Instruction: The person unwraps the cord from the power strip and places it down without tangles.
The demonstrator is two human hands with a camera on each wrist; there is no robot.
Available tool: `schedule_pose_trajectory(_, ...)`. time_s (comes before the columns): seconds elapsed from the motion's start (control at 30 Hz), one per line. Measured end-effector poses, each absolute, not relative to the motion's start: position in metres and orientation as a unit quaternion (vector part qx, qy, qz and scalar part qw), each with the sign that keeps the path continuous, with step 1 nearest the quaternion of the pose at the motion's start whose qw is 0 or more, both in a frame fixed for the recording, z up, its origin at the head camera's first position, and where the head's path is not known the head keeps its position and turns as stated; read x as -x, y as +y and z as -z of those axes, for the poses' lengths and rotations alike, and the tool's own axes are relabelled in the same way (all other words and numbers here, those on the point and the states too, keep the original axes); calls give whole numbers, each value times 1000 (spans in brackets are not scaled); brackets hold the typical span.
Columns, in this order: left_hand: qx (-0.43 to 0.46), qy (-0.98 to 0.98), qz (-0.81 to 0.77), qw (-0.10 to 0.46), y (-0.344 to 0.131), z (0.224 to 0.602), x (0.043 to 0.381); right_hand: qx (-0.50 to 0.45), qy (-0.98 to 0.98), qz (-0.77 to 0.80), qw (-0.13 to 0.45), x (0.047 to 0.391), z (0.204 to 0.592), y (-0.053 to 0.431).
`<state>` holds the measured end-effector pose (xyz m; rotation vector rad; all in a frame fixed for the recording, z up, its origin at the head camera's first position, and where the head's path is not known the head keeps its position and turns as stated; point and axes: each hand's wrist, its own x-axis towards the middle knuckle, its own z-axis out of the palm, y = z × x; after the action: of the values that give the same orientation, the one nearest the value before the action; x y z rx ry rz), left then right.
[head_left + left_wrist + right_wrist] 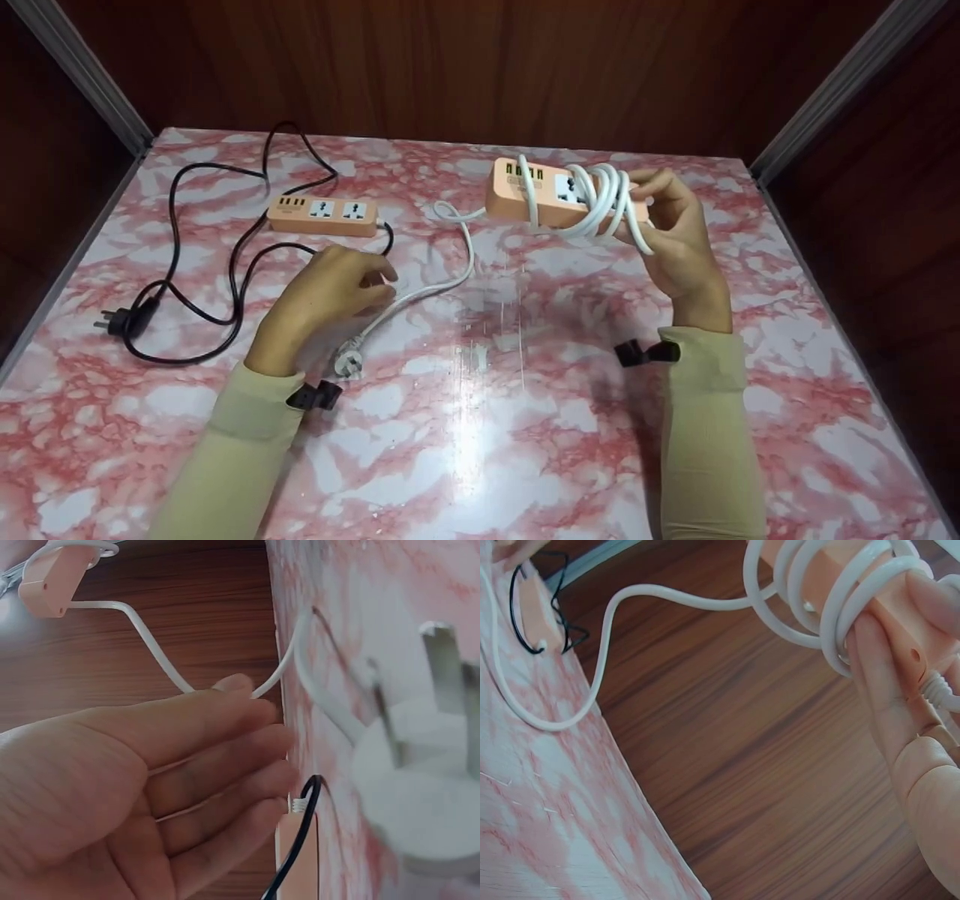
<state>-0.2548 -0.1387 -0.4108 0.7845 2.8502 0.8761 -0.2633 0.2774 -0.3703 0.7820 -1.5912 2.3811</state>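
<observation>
Orange strip [546, 196] at 1 o'clock, right hand [679, 240] clamped on its end. Left hand [322, 289] at 9: fingers extended, together; cord contact unclear. Steady strip, straighten white cord [604, 645], avoid kinks.

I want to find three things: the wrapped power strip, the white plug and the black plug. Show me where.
Wrapped power strip [547, 196], head view: orange top face.
White plug [349, 363], head view: its pin end.
Black plug [133, 321], head view: its dark body.
</observation>
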Motion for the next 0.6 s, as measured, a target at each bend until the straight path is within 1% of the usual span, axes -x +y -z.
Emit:
schedule_pose_trajectory(0.4, -225, 894, -375, -101, -125, 397, 260, -253, -540, -797, 91, 264, 370, 276)
schedule_pose_trajectory(0.5, -226, 889, -379, -121, -116, 392, 267, -252, -540, -798, 94, 264, 370, 277)
schedule_pose_trajectory(0.6, -230, 890, -375, -122, -107, 389, 276, -253, -538, -798, 97, 264, 370, 278)
